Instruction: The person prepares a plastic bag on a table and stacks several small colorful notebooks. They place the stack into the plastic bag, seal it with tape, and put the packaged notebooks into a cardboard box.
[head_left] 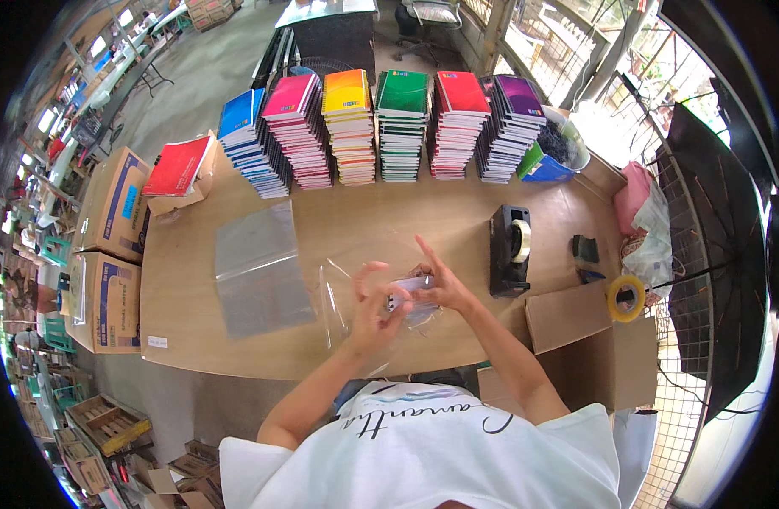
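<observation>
Close to the table's near edge, both hands are around a small bundle of white-paged notebooks [399, 300], whose dark binding rings show at one end. My left hand [374, 307] grips its left end with thumb and curled fingers. From the other side my right hand [443, 287] clasps it, index finger stretched upward. Clear plastic film [332, 293] spreads loosely around and left of the bundle; how far it wraps is hard to see. Fingers hide much of the bundle. Left of my hands lies a pile of flat clear plastic bags [262, 276].
Several tall stacks of coloured spiral notebooks [402, 127] line the far edge. To the right are a black tape dispenser [510, 254], a yellow tape roll [614, 299] and an open carton [567, 318]. Cardboard boxes [109, 204] and a red book [179, 165] are at left.
</observation>
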